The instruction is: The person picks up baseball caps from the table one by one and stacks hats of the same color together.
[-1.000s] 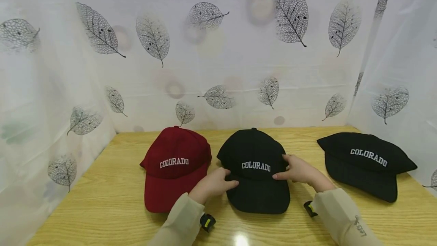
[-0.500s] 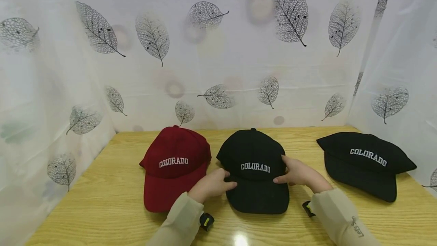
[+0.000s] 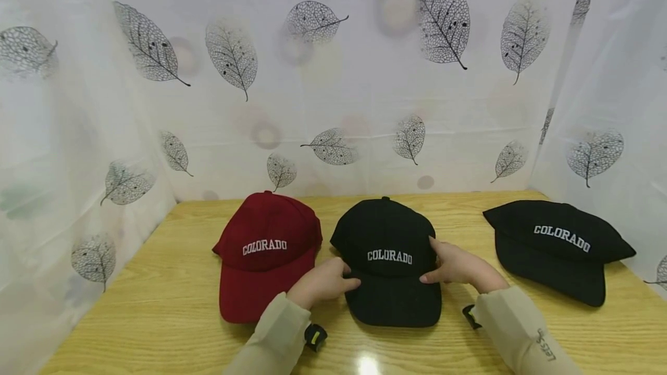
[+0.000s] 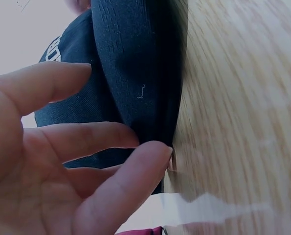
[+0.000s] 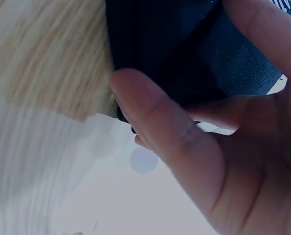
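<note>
A black baseball cap (image 3: 391,300) with white COLORADO lettering lies at the middle of the table, brim toward me. In the head view, my left hand (image 3: 320,283) touches its left side, the thumb over the brim edge. The left wrist view shows that hand's fingers (image 4: 106,188) loosely spread against the side of the cap. My right hand (image 3: 458,265) rests against the cap's right side, with the thumb by the base of the brim. Seen from the right wrist, its fingers (image 5: 155,112) are fairly straight along the black fabric. Fingertips behind the cap are partly hidden.
A red COLORADO cap (image 3: 268,247) lies close on the left, beside my left forearm. Another black COLORADO cap (image 3: 557,247) lies angled at the right. Behind the wooden table (image 3: 130,317) hangs a white leaf-print curtain (image 3: 365,91).
The middle cap has shifted very slightly toward me, its lettering a little lower. My right thumb has slid down from beside the lettering to the brim's base. The other caps stay put.
</note>
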{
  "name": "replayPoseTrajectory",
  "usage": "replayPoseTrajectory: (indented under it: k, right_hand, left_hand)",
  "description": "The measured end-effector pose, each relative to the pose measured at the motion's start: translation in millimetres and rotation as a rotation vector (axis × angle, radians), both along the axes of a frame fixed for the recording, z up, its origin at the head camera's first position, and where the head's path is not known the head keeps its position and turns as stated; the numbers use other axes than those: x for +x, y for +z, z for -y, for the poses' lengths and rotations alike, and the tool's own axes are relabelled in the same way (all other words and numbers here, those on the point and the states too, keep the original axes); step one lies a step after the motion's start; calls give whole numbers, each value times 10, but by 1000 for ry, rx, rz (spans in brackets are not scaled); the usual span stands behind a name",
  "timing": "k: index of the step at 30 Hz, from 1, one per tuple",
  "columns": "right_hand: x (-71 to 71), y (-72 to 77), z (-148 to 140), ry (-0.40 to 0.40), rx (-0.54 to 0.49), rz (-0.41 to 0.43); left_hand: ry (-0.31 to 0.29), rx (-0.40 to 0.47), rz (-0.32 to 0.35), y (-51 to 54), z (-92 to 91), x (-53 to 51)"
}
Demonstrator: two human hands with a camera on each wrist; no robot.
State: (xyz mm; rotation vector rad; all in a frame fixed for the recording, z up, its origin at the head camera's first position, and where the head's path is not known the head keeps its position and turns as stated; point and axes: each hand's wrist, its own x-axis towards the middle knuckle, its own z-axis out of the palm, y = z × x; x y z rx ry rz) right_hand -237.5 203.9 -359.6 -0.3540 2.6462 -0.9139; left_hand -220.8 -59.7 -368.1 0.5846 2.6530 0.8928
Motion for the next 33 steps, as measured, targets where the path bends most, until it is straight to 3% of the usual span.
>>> replayPoseTrajectory:
  k: [4, 7, 12, 15, 20, 26, 33]
  right_hand:
    - [10, 32, -25, 32, 77, -68]
    - [11, 70, -43, 35, 93, -148]
    - [12, 134, -15, 5, 5, -360]
    - [23, 144, 36, 16, 8, -458]
    - [43, 115, 107, 46, 68, -431]
    - [59, 74, 150, 55, 95, -415]
    - [36, 26, 153, 46, 139, -419]
  left_hand:
    - [-3, 4, 8, 12, 12, -5]
    - [27, 24, -15, 36, 20, -1]
    - [102, 138, -117, 95, 11, 8]
    - [52, 164, -183, 105, -4, 3]
    - [-31, 96, -212, 71, -23, -2]
    - [-31, -5, -128, 39, -30, 6]
    - [-31, -42, -110, 32, -36, 6]
